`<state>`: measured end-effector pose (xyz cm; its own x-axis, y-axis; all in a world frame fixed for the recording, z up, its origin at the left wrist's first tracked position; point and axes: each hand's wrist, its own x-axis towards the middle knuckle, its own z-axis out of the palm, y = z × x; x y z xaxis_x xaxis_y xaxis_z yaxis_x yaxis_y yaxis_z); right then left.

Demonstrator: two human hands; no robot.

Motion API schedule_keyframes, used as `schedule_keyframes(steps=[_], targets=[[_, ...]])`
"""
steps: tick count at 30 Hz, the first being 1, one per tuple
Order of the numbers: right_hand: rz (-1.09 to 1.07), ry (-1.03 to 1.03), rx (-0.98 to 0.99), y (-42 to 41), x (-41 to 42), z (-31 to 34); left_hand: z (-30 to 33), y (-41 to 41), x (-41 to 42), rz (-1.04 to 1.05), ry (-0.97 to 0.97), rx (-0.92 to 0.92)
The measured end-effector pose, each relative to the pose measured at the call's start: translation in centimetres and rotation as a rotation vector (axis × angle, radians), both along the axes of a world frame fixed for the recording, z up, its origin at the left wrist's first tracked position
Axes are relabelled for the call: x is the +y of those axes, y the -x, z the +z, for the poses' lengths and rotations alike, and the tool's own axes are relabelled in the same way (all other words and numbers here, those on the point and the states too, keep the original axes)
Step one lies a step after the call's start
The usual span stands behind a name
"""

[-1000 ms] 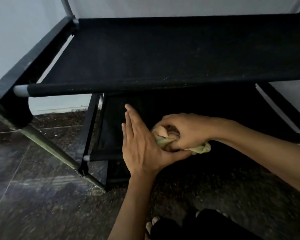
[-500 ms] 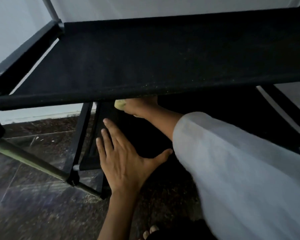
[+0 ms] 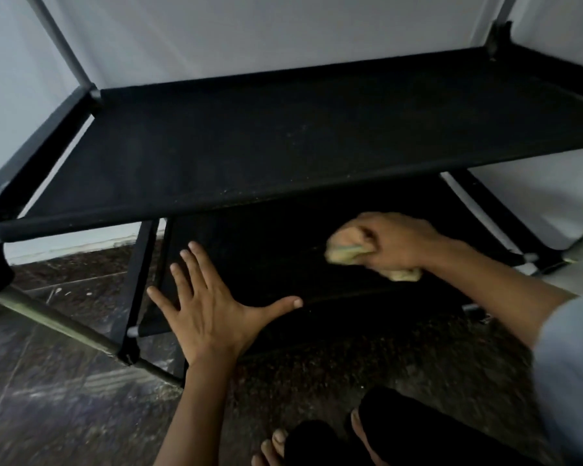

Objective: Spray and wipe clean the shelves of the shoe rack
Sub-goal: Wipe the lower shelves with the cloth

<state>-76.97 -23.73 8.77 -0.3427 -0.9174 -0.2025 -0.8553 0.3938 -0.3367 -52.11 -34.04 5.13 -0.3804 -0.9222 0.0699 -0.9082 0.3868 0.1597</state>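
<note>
The shoe rack has a black fabric upper shelf and a darker lower shelf beneath it. My right hand grips a bunched yellow cloth and holds it down on the lower shelf, right of centre. My left hand lies flat with fingers spread on the lower shelf's front left part, thumb along the front edge. No spray bottle is in view.
Grey metal tubes of the rack frame slant across the left, with a side bar at the right. Pale wall behind. Dark speckled floor in front. My knee and bare toes sit at the bottom.
My right hand with the cloth swept from under the upper shelf at the left to the right side of the lower shelf. My left hand stays flat on the front left.
</note>
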Motion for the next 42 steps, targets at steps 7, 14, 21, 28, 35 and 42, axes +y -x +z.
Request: schedule_keyframes(steps=[7, 14, 21, 28, 35, 42], targets=[[-0.252, -0.110, 0.196, 4.7, 3.7, 0.1, 1.3, 0.3, -0.2, -0.042, -0.160, -0.067], [0.062, 0.295, -0.073, -10.1, -4.9, 1.1, 0.8, 0.2, 0.0, -0.011, -0.109, -0.021], [-0.100, 0.226, 0.224, -9.2, -4.8, -0.9, 0.7, 0.3, 0.1, 0.014, -0.085, 0.000], [-0.588, -0.027, 0.296, 1.9, 2.9, -0.8, 0.9, 0.4, 0.5, 0.007, -0.112, -0.004], [-0.395, 0.026, 0.272, -3.7, -1.9, 0.2, 0.8, 0.4, 0.2, -0.023, -0.109, -0.041], [0.243, 0.081, 0.021, -10.4, -5.6, 1.1, 0.6, 0.4, 0.0, -0.038, -0.119, -0.052]])
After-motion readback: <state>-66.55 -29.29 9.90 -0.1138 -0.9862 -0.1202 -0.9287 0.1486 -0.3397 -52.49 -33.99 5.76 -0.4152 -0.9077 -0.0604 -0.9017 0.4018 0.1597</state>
